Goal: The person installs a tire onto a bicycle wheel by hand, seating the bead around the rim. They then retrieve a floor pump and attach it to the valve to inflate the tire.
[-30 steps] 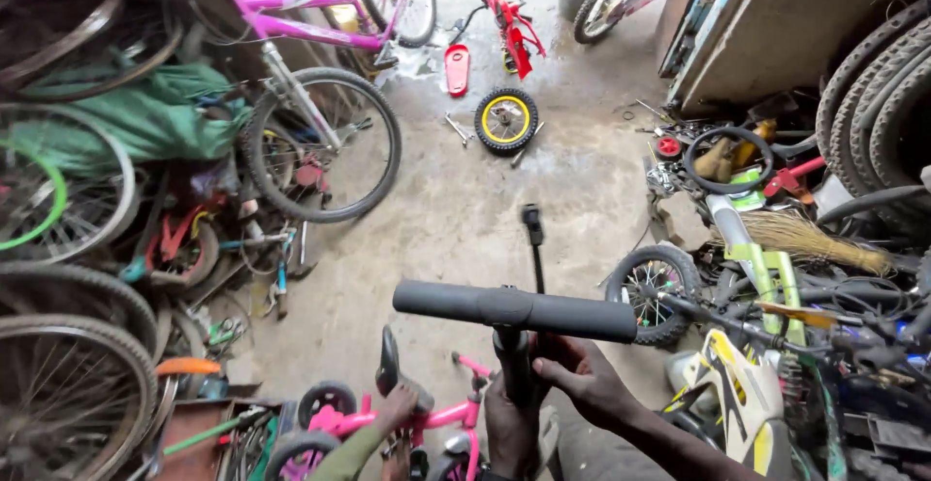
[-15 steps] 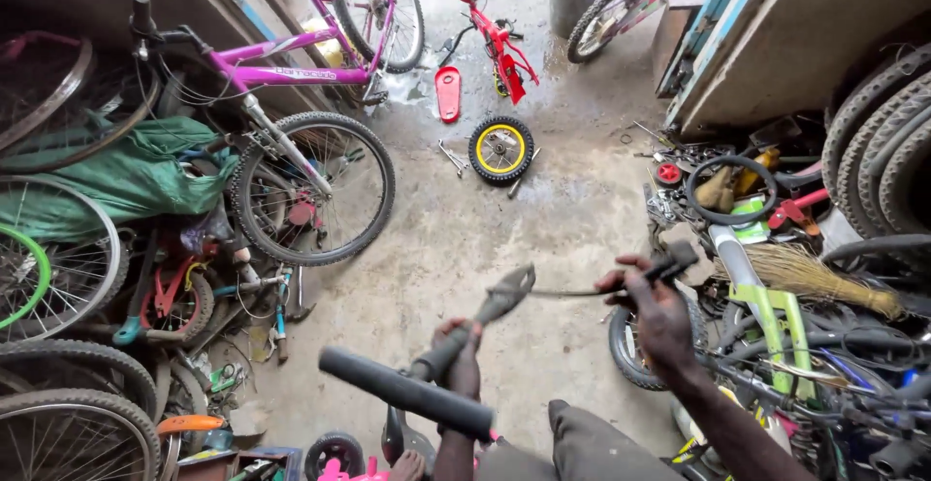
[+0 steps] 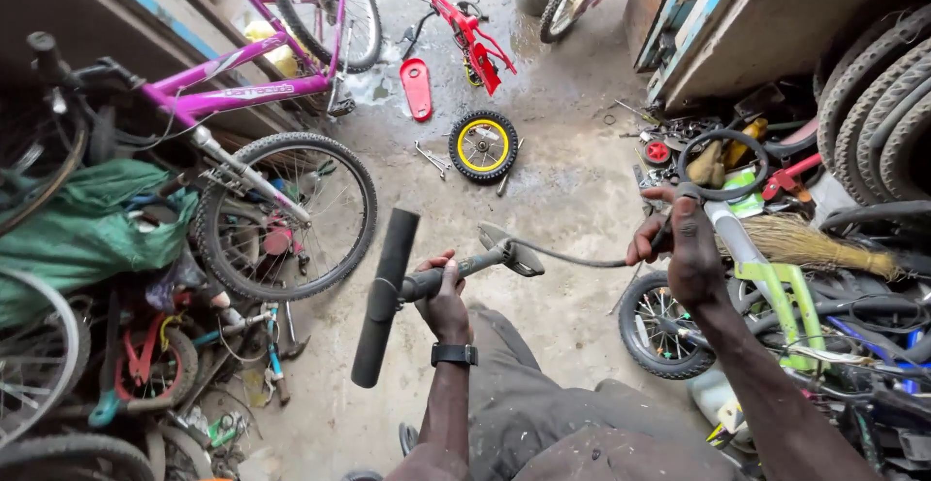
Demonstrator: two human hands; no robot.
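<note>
Looking down from my head, I am gripping a hand pump (image 3: 427, 282) with my left hand (image 3: 444, 297); my fingers are wrapping fully round its grey shaft, closed tight, just beside the black T-handle (image 3: 385, 297) that is pointing down and to the left; the pump is lying nearly level above my grey-trousered knee (image 3: 543, 413), its metal foot (image 3: 512, 251) pointing right; a black watch (image 3: 454, 354) is sitting on that wrist.

My right hand (image 3: 690, 248) is reaching out to the right; its fingers (image 3: 648, 239) are curling shut round the far end of the thin grey hose (image 3: 572, 260) that is running from the pump's foot; the hose end is hidden in my grip, so I cannot tell what it is meeting; the hand is hovering over a lime-green small bicycle (image 3: 766, 282) and its spoked wheel (image 3: 664, 326).

Further off on the concrete floor (image 3: 572, 171), a small yellow-rimmed wheel (image 3: 483, 145) is lying flat beside a red children's bike (image 3: 461, 20); a purple bicycle (image 3: 242, 83) is leaning at the left above a green cloth (image 3: 87, 234); a straw broom (image 3: 824, 246) is lying at the right near stacked tyres (image 3: 878, 103).
</note>
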